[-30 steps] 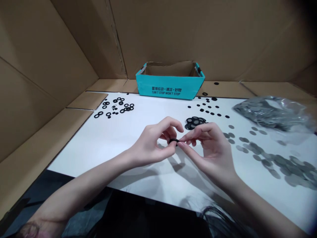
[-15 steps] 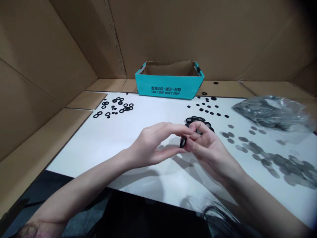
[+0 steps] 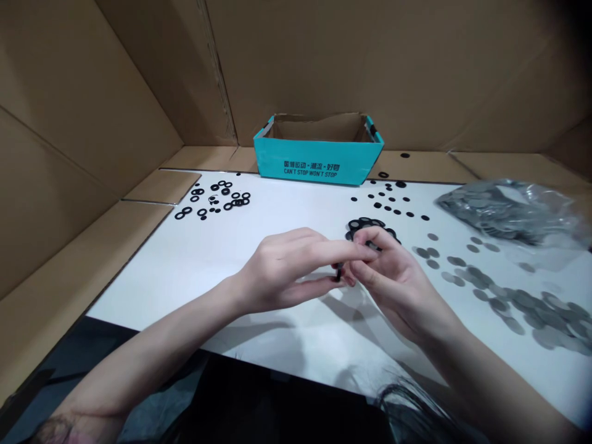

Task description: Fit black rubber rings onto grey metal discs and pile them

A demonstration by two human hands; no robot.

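Hands together, you are pinching a small black rubber ring (image 3: 339, 270) between your left hand (image 3: 282, 271) and right hand (image 3: 398, 287), above the white table (image 3: 185, 265). More black rings (image 3: 365, 227) are lying in a heap nearby, grey metal discs (image 3: 490, 290) are spreading rightward, and many are sitting in a clear plastic bag (image 3: 504, 209); a teal cardboard box (image 3: 319, 168) is standing behind, before brown cardboard walls (image 3: 115, 74).

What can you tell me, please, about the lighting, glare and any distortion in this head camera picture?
In the head view, soft shadows from the left hand and right hand fall nearer the camera across the white table; the clear plastic bag shows pale glare; the top right corner darkens; the cardboard wall shows wide-angle distortion.
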